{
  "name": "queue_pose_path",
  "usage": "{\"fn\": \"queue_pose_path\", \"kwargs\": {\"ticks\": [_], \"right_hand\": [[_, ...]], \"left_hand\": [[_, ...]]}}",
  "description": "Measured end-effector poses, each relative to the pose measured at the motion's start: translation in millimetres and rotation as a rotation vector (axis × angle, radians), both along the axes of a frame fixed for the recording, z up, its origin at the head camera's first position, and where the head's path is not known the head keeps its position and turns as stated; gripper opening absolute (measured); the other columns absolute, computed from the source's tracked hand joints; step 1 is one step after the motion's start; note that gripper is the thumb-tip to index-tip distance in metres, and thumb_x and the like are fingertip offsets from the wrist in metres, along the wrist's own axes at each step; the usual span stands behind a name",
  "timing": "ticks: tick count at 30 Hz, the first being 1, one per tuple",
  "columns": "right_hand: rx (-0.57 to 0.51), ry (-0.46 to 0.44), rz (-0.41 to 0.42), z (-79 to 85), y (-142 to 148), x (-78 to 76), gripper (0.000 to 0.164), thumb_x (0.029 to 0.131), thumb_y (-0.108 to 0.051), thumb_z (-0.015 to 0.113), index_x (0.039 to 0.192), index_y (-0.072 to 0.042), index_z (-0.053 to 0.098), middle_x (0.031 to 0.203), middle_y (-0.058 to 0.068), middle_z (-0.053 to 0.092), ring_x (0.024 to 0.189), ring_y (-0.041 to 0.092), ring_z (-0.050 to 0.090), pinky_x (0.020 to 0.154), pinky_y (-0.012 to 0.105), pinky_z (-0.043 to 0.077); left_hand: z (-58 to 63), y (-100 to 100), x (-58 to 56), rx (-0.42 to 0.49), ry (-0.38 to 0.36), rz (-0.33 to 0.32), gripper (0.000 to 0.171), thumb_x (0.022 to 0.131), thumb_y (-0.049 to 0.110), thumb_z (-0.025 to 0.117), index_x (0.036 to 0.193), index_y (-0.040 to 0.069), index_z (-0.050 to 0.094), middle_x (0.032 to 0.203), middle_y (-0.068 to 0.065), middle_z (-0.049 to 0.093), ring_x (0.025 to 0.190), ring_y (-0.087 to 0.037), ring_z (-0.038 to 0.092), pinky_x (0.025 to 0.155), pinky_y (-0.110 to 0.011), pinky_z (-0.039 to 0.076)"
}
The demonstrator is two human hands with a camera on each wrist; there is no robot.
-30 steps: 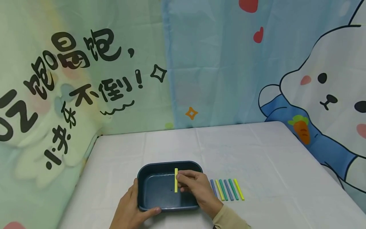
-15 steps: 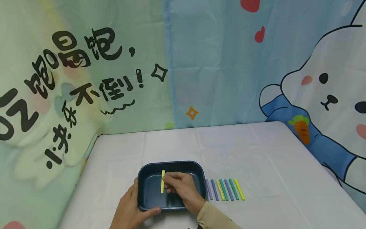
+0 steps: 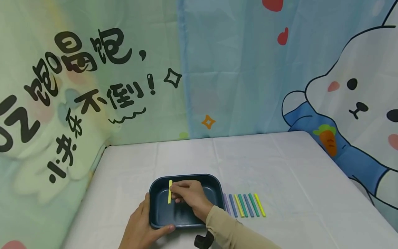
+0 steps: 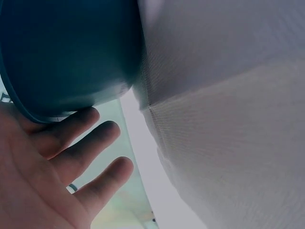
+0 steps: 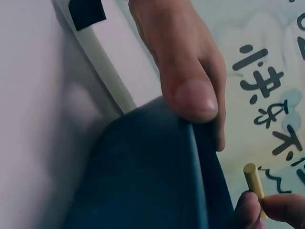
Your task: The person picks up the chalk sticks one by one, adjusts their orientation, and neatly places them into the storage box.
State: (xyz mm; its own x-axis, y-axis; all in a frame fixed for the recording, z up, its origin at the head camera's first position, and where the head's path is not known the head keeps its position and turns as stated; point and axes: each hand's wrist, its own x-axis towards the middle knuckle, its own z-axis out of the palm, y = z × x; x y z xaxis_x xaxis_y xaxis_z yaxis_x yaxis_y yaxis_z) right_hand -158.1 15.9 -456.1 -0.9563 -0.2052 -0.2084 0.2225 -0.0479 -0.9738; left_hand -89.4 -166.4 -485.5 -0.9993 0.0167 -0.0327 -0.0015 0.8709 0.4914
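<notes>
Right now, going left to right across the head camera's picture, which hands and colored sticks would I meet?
Left hand, held yellow stick, right hand, then the row: purple stick, first blue stick, row's first yellow stick, first green stick, second blue stick, second green stick, last yellow stick.

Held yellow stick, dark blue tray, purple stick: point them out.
Held yellow stick (image 3: 169, 194): head view, middle of its length.
Dark blue tray (image 3: 172, 216): head view, bare inner floor near the front.
Purple stick (image 3: 227, 204): head view, middle of its length.
</notes>
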Motion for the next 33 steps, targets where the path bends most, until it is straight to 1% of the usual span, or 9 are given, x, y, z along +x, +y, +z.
{"fn": "queue_pose_path", "kwargs": {"ticks": [5, 8, 13, 16, 19, 21, 28, 31, 33], "right_hand": [[0.028, -0.052, 0.014, -4.1, -9.5, -8.1, 0.026, 0.088, -0.013, 0.077, 0.108, 0.004, 0.074, 0.078, 0.006, 0.073, 0.062, 0.009, 0.065, 0.06, 0.022, 0.054], [0.055, -0.062, 0.024, -6.0, -13.4, -10.7, 0.024, 0.087, -0.011, 0.076, 0.106, 0.004, 0.075, 0.076, 0.006, 0.072, 0.06, 0.009, 0.063, 0.059, 0.021, 0.053], [0.088, -0.08, 0.042, -9.9, -16.1, -14.9, 0.02, 0.086, -0.009, 0.076, 0.102, 0.004, 0.075, 0.074, 0.007, 0.072, 0.059, 0.008, 0.065, 0.058, 0.022, 0.055], [0.099, -0.106, 0.051, -13.9, -17.9, -18.0, 0.018, 0.086, -0.007, 0.076, 0.1, 0.005, 0.075, 0.073, 0.008, 0.072, 0.057, 0.008, 0.064, 0.057, 0.021, 0.055], [0.121, -0.114, 0.059, -16.6, -19.6, -18.5, 0.017, 0.086, -0.005, 0.074, 0.099, 0.006, 0.075, 0.071, 0.008, 0.071, 0.055, 0.007, 0.062, 0.055, 0.02, 0.054], [0.145, -0.111, 0.067, -17.3, -19.8, -17.6, 0.015, 0.087, -0.003, 0.073, 0.098, 0.007, 0.074, 0.07, 0.008, 0.07, 0.053, 0.006, 0.061, 0.054, 0.02, 0.053], [0.323, -0.042, 0.099, -20.5, -20.0, -11.0, 0.005, 0.084, 0.001, 0.073, 0.081, 0.004, 0.074, 0.059, 0.005, 0.064, 0.047, 0.007, 0.056, 0.047, 0.018, 0.048], [0.351, -0.019, 0.099, -20.9, -20.0, -9.1, 0.004, 0.082, 0.002, 0.074, 0.078, 0.004, 0.074, 0.057, 0.005, 0.064, 0.046, 0.007, 0.055, 0.046, 0.018, 0.047], [0.351, -0.014, 0.094, -21.0, -20.0, -8.1, 0.004, 0.081, 0.002, 0.074, 0.077, 0.005, 0.074, 0.057, 0.006, 0.065, 0.045, 0.007, 0.056, 0.046, 0.019, 0.049]], "left_hand": [[-2.8, -0.6, 0.3, 0.019, 0.005, -0.003, 0.138, 0.067, 0.086, 0.069, 0.158, -0.007, 0.021, 0.151, -0.024, 0.044, 0.13, -0.039, 0.052, 0.102, -0.053, 0.047], [-4.0, -1.3, 0.1, 0.034, 0.023, -0.015, 0.137, 0.068, 0.085, 0.069, 0.157, -0.007, 0.022, 0.151, -0.024, 0.045, 0.13, -0.038, 0.052, 0.102, -0.052, 0.047], [-4.8, -1.7, 0.1, 0.054, 0.03, -0.021, 0.134, 0.07, 0.081, 0.071, 0.157, -0.007, 0.022, 0.151, -0.024, 0.044, 0.131, -0.038, 0.052, 0.102, -0.051, 0.047], [-5.1, -2.9, 0.1, 0.052, 0.03, -0.019, 0.133, 0.071, 0.08, 0.071, 0.157, -0.008, 0.021, 0.151, -0.025, 0.044, 0.131, -0.039, 0.052, 0.102, -0.051, 0.048], [-5.1, -4.5, -0.5, 0.049, 0.038, -0.024, 0.133, 0.071, 0.08, 0.072, 0.157, -0.008, 0.022, 0.152, -0.025, 0.044, 0.131, -0.039, 0.052, 0.102, -0.051, 0.047], [-4.8, -4.9, -0.9, 0.046, 0.043, -0.028, 0.133, 0.071, 0.08, 0.072, 0.157, -0.009, 0.022, 0.151, -0.024, 0.044, 0.132, -0.038, 0.051, 0.102, -0.051, 0.047], [-3.9, -2.6, -0.5, 0.038, 0.02, -0.014, 0.133, 0.071, 0.081, 0.071, 0.157, -0.008, 0.022, 0.152, -0.024, 0.044, 0.132, -0.038, 0.051, 0.102, -0.051, 0.047], [-3.1, -0.9, 0.1, 0.035, 0.01, -0.003, 0.133, 0.07, 0.081, 0.071, 0.157, -0.008, 0.023, 0.152, -0.025, 0.044, 0.132, -0.039, 0.051, 0.102, -0.052, 0.047], [-2.7, -0.2, 0.5, 0.031, 0.005, 0.0, 0.133, 0.07, 0.081, 0.071, 0.156, -0.009, 0.023, 0.151, -0.025, 0.044, 0.131, -0.039, 0.051, 0.102, -0.052, 0.047]]}}
